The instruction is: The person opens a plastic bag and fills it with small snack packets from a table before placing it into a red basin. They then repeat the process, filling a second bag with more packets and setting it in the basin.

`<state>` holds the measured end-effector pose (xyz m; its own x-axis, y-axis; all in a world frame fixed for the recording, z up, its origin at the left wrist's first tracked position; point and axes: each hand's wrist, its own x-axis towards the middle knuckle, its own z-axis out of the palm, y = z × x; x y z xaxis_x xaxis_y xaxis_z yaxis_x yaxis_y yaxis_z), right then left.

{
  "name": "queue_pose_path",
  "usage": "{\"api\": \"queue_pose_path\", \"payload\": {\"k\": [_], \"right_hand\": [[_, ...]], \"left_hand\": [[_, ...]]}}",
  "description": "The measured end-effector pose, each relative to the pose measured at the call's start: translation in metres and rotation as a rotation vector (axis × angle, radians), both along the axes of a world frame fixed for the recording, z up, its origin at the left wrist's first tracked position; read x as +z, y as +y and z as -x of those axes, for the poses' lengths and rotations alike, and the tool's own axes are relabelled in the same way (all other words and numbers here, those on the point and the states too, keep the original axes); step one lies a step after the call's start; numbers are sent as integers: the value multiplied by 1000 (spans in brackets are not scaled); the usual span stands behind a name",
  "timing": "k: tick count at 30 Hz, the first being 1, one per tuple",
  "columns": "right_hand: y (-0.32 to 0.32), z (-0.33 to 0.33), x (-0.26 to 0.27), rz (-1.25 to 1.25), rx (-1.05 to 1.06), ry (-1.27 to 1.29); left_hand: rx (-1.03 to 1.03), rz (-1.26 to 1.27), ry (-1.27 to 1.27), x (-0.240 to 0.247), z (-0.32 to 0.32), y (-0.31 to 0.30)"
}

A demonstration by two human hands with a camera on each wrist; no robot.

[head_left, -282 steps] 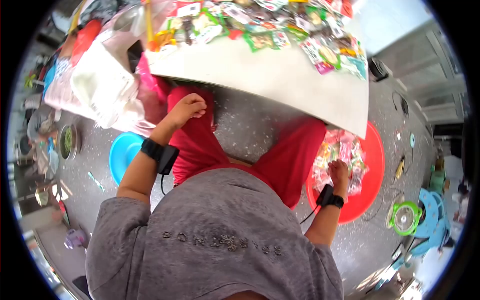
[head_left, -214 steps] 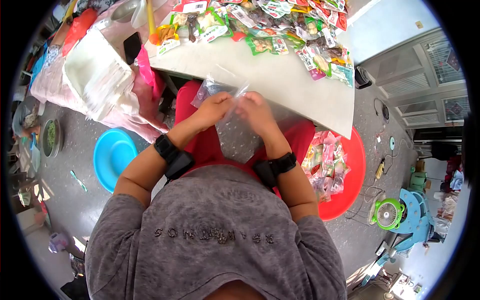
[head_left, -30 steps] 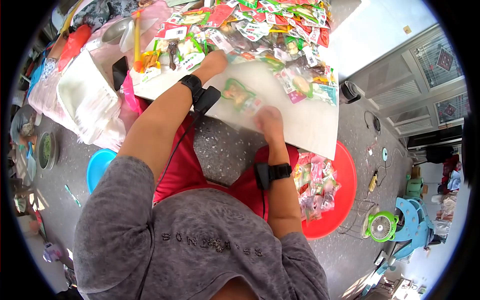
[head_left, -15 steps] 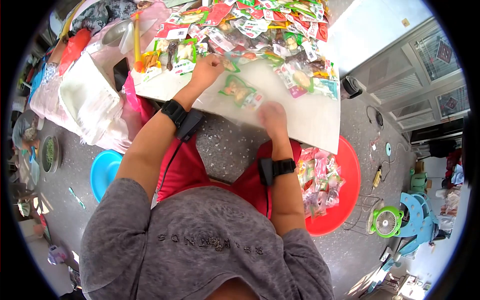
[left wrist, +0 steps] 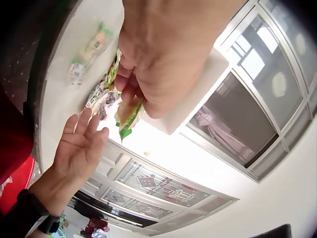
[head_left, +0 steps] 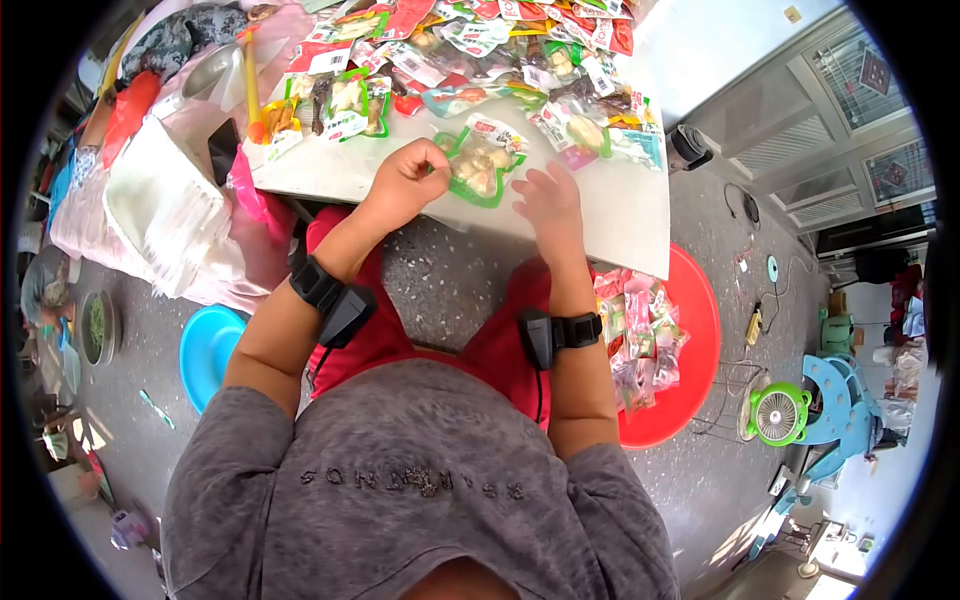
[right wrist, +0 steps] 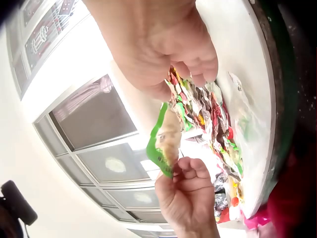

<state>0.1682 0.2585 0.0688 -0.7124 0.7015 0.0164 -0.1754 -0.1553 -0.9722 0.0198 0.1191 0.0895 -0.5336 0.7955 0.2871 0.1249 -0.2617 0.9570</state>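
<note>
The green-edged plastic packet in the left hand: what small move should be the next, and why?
Probably the bare right hand should pinch the free side of the green-edged plastic packet: only the left hand grips it, at one edge, while the open right hand hovers close by, holding nothing.

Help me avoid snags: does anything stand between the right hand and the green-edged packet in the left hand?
Nothing visible does. In the head view, only a gap separates the open right hand from the green-edged packet; the left hand pinches the packet's other side. The packet pile lies farther back.
</note>
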Motion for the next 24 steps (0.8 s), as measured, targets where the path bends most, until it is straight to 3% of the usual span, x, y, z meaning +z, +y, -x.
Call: {"api": "queue_pose_path", "payload": {"k": [3, 4, 7, 8, 11, 13, 17, 21, 24], "right_hand": [[-14, -4, 14, 388, 90, 50], [-15, -3, 8, 433, 262, 116], [-38, -5, 8, 455, 198, 180], [-38, -5, 3, 512, 102, 176], [-28, -12, -6, 461, -3, 157], [-15, -15, -19, 276, -104, 72], [-1, -22, -20, 117, -180, -150], [2, -24, -29, 116, -138, -218], [-5, -27, -30, 122, -147, -263]], "left_hand": [[130, -67, 132, -6, -31, 3], [129, -77, 169, -17, -37, 5], [273, -97, 658, -31, -55, 8], [240, -70, 638, -33, -63, 8], [192, -2, 524, -30, -73, 10], [222, 30, 375, -32, -71, 13], [300, 347, 868, -38, -41, 21], [166, 654, 858, -38, -36, 25], [171, 664, 770, -52, -28, 28]]}}
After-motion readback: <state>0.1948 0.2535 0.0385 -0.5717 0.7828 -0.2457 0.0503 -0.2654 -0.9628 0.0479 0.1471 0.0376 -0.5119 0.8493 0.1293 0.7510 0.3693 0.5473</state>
